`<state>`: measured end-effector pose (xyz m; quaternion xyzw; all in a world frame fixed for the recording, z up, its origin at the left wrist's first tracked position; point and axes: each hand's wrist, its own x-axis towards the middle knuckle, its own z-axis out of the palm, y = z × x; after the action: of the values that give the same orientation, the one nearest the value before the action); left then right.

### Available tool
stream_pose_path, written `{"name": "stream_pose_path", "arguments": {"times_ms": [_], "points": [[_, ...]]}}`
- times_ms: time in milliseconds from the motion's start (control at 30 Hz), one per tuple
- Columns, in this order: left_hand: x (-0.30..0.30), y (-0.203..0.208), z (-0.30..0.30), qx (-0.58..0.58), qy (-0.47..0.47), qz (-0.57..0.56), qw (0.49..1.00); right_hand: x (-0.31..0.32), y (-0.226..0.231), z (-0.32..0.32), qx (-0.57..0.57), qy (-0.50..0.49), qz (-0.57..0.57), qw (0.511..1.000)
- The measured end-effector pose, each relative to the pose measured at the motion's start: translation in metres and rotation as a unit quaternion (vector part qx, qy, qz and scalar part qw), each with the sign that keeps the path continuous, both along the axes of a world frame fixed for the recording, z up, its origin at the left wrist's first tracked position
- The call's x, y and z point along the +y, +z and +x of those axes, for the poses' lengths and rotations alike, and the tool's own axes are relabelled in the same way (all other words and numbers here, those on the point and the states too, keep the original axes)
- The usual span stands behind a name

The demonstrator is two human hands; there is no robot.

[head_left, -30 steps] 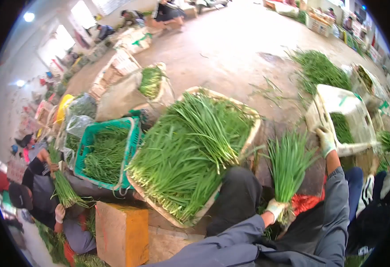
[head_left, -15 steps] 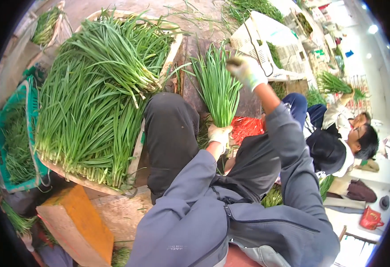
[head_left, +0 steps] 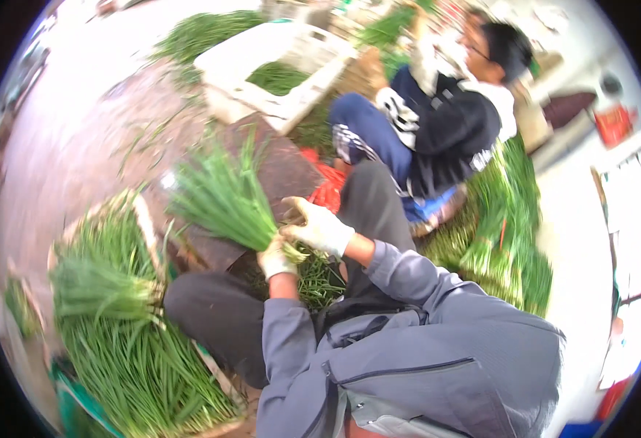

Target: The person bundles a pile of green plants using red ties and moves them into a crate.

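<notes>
On pale concrete floor (head_left: 79,95), a wide tray heaped with long green chives (head_left: 127,343) lies at far left. The white-gloved left hand (head_left: 276,257) is closed round the base of a fanned bunch of green chives (head_left: 222,197) above the lap; the white-gloved right hand (head_left: 319,228) wraps it just beside. A white plastic crate (head_left: 276,66) and a seated person in dark clothing (head_left: 437,124) crowd the right. Since half a second ago, the bunch has tilted leftward and the right hand has dropped to its base.

White foam box (head_left: 276,69), upper centre.
</notes>
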<state>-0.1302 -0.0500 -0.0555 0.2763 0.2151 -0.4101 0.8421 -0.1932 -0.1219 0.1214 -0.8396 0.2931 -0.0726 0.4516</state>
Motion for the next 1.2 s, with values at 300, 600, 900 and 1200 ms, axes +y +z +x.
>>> {"name": "stream_pose_path", "arguments": {"times_ms": [300,600,900,1200], "points": [[0.008,0.015,-0.005,-0.049,-0.135,0.201,0.969,-0.096,-0.052,-0.264,0.024,-0.291,-0.037,0.956],[0.022,0.006,0.021,-0.061,-0.132,0.2,0.969,-0.159,-0.237,-0.271,0.111,-0.267,0.032,0.957],[0.017,0.009,0.026,-0.051,-0.116,0.215,0.968,-0.199,-0.244,-0.169,0.05,-0.298,-0.012,0.953],[0.01,0.003,0.029,-0.045,-0.115,0.228,0.966,-0.2,-0.258,-0.195,0.072,-0.27,-0.008,0.96]]}}
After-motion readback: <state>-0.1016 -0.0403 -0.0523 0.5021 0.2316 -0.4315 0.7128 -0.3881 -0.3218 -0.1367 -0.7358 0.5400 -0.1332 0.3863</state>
